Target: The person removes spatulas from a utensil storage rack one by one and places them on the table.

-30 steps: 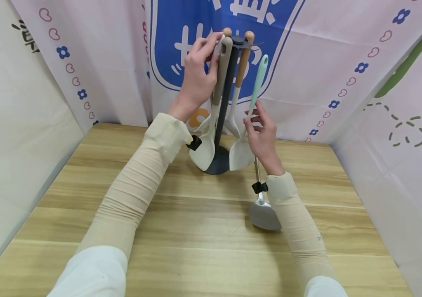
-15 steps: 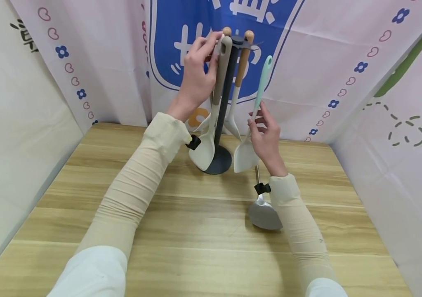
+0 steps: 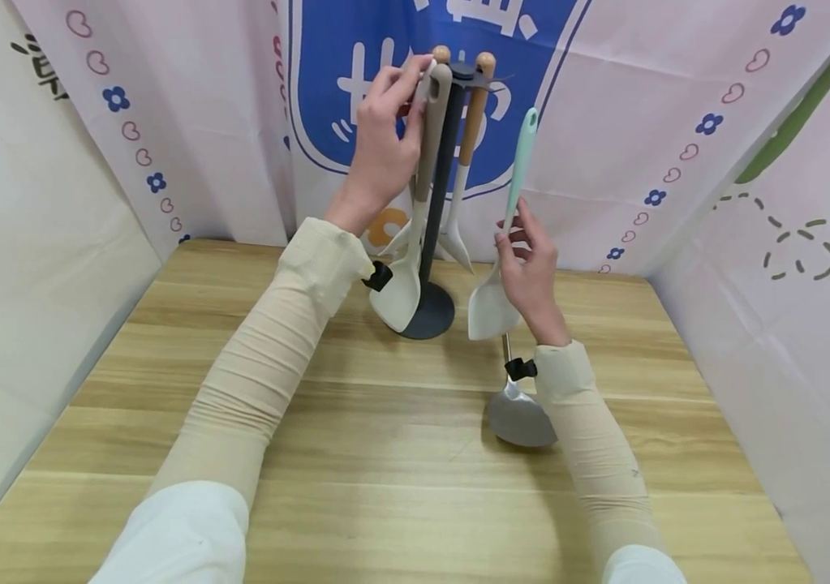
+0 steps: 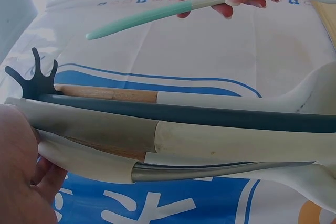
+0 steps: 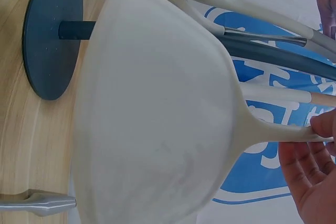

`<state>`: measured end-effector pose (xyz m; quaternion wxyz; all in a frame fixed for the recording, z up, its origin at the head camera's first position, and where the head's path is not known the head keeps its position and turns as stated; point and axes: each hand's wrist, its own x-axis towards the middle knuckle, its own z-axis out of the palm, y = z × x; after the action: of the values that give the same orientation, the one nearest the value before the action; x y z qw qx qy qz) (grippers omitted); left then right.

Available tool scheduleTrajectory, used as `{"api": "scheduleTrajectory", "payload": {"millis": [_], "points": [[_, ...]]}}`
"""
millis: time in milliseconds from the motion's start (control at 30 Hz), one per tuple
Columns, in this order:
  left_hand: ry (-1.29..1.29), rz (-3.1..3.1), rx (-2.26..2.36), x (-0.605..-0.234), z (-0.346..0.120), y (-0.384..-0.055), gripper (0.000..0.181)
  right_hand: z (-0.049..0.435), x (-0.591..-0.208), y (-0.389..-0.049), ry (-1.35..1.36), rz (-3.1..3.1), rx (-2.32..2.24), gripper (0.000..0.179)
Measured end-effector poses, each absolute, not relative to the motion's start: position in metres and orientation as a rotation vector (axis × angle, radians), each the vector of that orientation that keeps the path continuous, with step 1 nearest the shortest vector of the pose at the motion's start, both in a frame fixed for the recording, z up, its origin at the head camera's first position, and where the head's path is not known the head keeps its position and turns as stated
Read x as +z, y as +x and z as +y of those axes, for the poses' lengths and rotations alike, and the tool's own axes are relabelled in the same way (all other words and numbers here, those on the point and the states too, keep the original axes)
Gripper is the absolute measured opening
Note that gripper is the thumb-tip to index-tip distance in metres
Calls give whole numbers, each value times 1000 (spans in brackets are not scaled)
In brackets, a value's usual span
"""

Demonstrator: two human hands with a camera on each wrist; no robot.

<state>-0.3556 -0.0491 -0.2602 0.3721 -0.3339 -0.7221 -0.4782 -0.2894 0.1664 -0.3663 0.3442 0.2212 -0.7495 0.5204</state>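
Note:
My right hand (image 3: pixel 531 268) pinches the pale neck of a spatula (image 3: pixel 491 310) with a mint-green handle. It is upright, to the right of a dark utensil stand (image 3: pixel 435 315) and apart from it. At the top of the stand, my left hand (image 3: pixel 385 122) holds the cream handle of a utensil (image 4: pixel 86 158) with a metal neck; its kind I cannot tell. Just beside those fingers is the handle of a grey-handled spatula (image 3: pixel 432 138), its white blade hanging over the base. Prongs (image 4: pixel 37 77) of the stand's top show in the left wrist view.
A wooden-handled white utensil (image 3: pixel 471 130) hangs on the stand's right, and another wooden knob (image 3: pixel 441 54) shows behind. On the wooden table (image 3: pixel 385 503) lies a metal turner (image 3: pixel 520 418), partly behind my right wrist. A printed cloth (image 3: pixel 619 97) stands close behind the stand.
My right hand has drawn the mint-handled spatula to the right, away from the stand. The left hand stays at the stand's top; the view has shifted slightly.

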Motion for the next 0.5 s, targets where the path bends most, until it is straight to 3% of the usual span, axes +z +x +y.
{"api": "scheduleTrajectory", "payload": {"millis": [500], "points": [[-811,-1929,-1235,-257,-48,-352,41,178,-366,-286,533,-1951,1341,52]]}}
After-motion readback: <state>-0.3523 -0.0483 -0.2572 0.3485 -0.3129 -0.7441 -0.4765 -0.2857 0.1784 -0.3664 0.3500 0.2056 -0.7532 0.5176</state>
